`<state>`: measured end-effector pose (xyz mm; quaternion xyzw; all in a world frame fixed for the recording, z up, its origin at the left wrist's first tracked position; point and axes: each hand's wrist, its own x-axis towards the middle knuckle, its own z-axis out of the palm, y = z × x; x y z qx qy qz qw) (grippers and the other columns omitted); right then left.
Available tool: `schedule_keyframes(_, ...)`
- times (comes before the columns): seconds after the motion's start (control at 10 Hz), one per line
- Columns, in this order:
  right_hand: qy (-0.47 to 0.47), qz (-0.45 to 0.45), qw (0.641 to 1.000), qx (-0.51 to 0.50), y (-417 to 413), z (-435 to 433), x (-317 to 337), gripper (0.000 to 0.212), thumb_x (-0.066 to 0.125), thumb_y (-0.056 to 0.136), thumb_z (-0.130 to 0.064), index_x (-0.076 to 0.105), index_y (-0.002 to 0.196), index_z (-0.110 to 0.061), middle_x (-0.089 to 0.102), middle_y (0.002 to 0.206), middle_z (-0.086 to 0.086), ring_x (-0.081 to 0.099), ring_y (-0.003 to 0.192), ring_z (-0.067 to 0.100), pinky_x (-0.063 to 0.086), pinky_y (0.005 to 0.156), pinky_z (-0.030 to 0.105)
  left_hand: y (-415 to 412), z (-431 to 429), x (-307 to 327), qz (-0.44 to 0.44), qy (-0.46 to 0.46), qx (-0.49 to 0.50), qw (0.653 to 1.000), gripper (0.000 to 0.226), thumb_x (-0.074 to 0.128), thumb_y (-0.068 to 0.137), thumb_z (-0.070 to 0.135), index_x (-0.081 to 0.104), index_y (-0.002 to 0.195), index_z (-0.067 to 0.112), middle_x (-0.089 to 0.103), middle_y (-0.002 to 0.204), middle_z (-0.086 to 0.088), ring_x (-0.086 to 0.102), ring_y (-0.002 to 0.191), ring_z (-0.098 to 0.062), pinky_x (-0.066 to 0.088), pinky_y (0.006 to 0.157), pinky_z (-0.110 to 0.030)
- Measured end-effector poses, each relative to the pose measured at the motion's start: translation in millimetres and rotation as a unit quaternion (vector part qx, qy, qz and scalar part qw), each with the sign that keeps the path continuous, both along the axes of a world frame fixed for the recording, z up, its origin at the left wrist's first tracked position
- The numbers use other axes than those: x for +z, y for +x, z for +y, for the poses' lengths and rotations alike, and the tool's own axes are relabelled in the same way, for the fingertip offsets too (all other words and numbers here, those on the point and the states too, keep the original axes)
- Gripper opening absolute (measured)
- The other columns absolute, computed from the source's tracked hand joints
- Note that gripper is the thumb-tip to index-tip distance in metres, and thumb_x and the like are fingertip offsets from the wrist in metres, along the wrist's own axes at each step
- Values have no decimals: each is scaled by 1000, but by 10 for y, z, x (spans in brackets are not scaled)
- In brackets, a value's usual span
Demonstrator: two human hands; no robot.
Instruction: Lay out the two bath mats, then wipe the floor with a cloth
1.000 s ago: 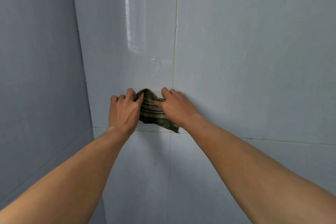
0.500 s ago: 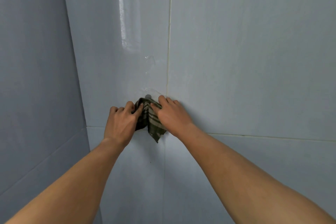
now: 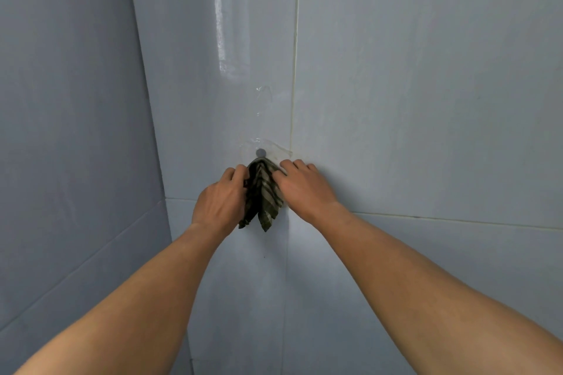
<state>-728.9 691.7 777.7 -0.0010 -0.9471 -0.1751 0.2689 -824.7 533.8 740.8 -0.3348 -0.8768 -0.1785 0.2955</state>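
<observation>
A dark green checked cloth (image 3: 263,195) hangs in folds against the pale blue tiled wall, its top just under a small round grey hook (image 3: 260,152). My left hand (image 3: 221,198) grips the cloth's left edge with curled fingers. My right hand (image 3: 301,186) pinches its right edge near the top, the other fingers lying on the tile. Two pointed corners of the cloth dangle below my hands. No bath mat and no floor are in view.
I face a corner of glossy blue wall tiles (image 3: 426,100). A side wall (image 3: 67,131) closes in on the left. A clear sticky pad (image 3: 268,146) surrounds the hook, with a vertical grout line (image 3: 295,70) beside it.
The cloth has gone from spread sideways between my hands to bunched and hanging straight down under the hook. The hook has come into sight above it. Both hands stayed on the cloth.
</observation>
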Motion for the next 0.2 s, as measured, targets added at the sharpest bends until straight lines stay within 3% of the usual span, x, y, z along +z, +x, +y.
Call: schedule_keyframes(0.2,2,-15,1000,14,114,29,90,34,54,91,-5,57,124,-11,54,128,10,47,118,32,40,93,40,140,98,82,-15,84,-6,996,23,50,100,23,45,120,11,58,111,-13,59,74,-31,53,63,-44)
